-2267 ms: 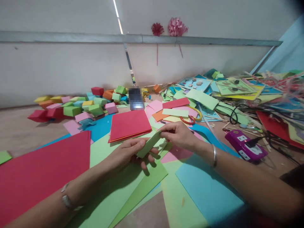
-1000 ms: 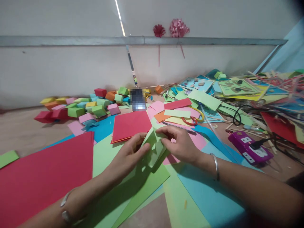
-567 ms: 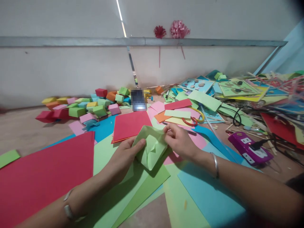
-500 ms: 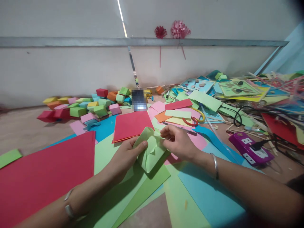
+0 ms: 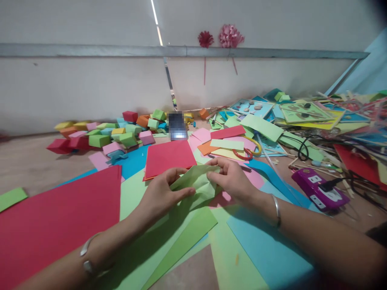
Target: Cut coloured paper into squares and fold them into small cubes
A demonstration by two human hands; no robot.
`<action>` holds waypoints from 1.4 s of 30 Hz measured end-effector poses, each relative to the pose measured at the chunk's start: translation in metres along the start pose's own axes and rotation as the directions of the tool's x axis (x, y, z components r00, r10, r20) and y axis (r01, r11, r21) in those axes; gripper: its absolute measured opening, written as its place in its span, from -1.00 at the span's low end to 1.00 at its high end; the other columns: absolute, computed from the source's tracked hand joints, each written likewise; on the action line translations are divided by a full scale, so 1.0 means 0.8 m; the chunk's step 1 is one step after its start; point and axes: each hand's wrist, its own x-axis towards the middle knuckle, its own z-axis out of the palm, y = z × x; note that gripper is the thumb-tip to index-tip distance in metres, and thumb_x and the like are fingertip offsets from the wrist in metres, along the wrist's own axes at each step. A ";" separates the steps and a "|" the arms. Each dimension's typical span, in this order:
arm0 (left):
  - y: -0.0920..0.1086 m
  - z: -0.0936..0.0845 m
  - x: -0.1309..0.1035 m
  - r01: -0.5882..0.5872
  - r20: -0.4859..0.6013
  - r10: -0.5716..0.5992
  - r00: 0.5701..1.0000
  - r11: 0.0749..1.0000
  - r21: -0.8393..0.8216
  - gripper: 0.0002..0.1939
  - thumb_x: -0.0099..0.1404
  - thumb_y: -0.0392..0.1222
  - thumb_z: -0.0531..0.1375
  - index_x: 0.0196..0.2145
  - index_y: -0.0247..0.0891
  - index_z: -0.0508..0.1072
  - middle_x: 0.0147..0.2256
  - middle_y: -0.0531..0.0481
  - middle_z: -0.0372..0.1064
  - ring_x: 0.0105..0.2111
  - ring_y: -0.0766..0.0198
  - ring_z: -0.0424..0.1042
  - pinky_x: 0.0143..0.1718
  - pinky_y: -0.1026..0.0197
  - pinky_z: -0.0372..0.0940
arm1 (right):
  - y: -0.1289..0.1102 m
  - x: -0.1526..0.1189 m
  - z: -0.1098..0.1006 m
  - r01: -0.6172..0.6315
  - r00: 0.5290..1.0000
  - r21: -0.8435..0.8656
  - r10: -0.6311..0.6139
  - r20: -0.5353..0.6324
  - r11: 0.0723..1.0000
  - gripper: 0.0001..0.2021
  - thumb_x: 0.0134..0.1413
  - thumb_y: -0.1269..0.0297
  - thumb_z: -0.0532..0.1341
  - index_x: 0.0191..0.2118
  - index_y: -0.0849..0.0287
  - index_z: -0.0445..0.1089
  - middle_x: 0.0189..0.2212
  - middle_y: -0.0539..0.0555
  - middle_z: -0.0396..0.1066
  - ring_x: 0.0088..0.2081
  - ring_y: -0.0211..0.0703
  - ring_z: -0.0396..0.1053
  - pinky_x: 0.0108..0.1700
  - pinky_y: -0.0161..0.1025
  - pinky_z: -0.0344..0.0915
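Both hands closed on one light-green folded paper (image 5: 198, 183) — left hand (image 5: 160, 197) pinching its near-left edge between thumb and fingers, right hand (image 5: 232, 179) gripping its far-right corner. Held just above overlapping green sheets (image 5: 193, 231), near a red square stack (image 5: 167, 158) — purple power strip (image 5: 319, 189) well apart, rightward.

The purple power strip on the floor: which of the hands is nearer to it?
Right. The right hand is left of the purple power strip; the left hand lies farther left.
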 end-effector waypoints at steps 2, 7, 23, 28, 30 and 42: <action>-0.005 -0.001 0.005 -0.032 -0.038 0.032 0.999 0.999 -0.002 -0.46 -0.12 0.01 0.39 -0.17 -0.21 0.44 -0.30 -0.04 0.54 -0.30 0.02 0.51 -0.36 0.15 0.32 | 0.002 0.001 -0.001 0.020 0.999 -0.032 -0.021 -0.027 0.999 -0.79 -0.15 0.35 0.22 -0.27 0.17 0.40 -0.50 -0.02 0.45 -0.51 -0.21 0.40 -0.48 -0.30 0.32; -0.022 -0.001 0.015 -0.105 -0.157 0.094 0.983 0.993 -0.060 -0.49 -0.05 -0.14 0.25 -0.09 -0.21 0.33 -0.20 -0.09 0.42 -0.22 0.04 0.48 -0.32 0.13 0.34 | 0.004 0.007 -0.006 0.033 0.992 -0.130 -0.048 -0.115 0.991 -0.86 -0.20 0.35 0.22 -0.38 0.17 0.37 -0.54 -0.06 0.38 -0.52 -0.27 0.32 -0.49 -0.33 0.23; -0.026 -0.017 0.029 -0.138 -0.155 0.147 0.977 0.988 0.067 -0.65 -0.15 -0.30 0.06 -0.34 -0.18 0.45 -0.34 -0.02 0.46 -0.30 0.08 0.43 -0.31 0.18 0.27 | 0.007 0.015 -0.020 0.143 0.978 -0.692 -0.209 -0.012 0.708 -0.87 -0.15 0.49 0.12 -0.53 0.12 0.17 -0.58 -0.06 0.20 -0.50 -0.25 0.14 -0.45 -0.27 -0.07; -0.020 -0.010 0.023 -0.147 -0.152 0.157 0.976 0.986 0.075 -0.73 -0.03 -0.18 0.14 -0.32 -0.17 0.48 -0.37 0.00 0.46 -0.34 0.09 0.38 -0.33 0.18 0.21 | 0.008 0.014 -0.021 0.165 0.970 -0.815 -0.240 0.032 0.556 -0.83 -0.12 0.53 0.10 -0.53 0.12 0.12 -0.59 -0.05 0.17 -0.51 -0.25 0.07 -0.45 -0.25 -0.13; -0.018 -0.007 0.022 -0.157 -0.181 0.170 0.969 0.984 0.084 -0.77 -0.02 -0.09 0.25 -0.35 -0.17 0.48 -0.43 0.02 0.43 -0.39 0.13 0.36 -0.34 0.18 0.19 | 0.010 0.014 -0.020 0.168 0.973 -0.833 -0.223 0.055 0.527 -0.83 -0.10 0.53 0.11 -0.54 0.13 0.13 -0.58 -0.03 0.20 -0.51 -0.25 0.08 -0.45 -0.25 -0.12; -0.031 -0.003 0.023 -0.413 -0.045 0.438 0.898 0.873 0.259 -0.98 0.10 -0.22 0.22 -0.46 -0.14 0.47 -0.42 -0.04 0.48 -0.36 0.11 0.40 -0.30 0.15 0.23 | 0.025 0.030 -0.024 0.526 0.826 -0.755 -0.447 0.344 0.390 -0.77 0.06 0.43 0.31 -0.12 0.15 0.50 -0.15 0.16 0.53 -0.07 0.04 0.32 0.05 0.00 0.17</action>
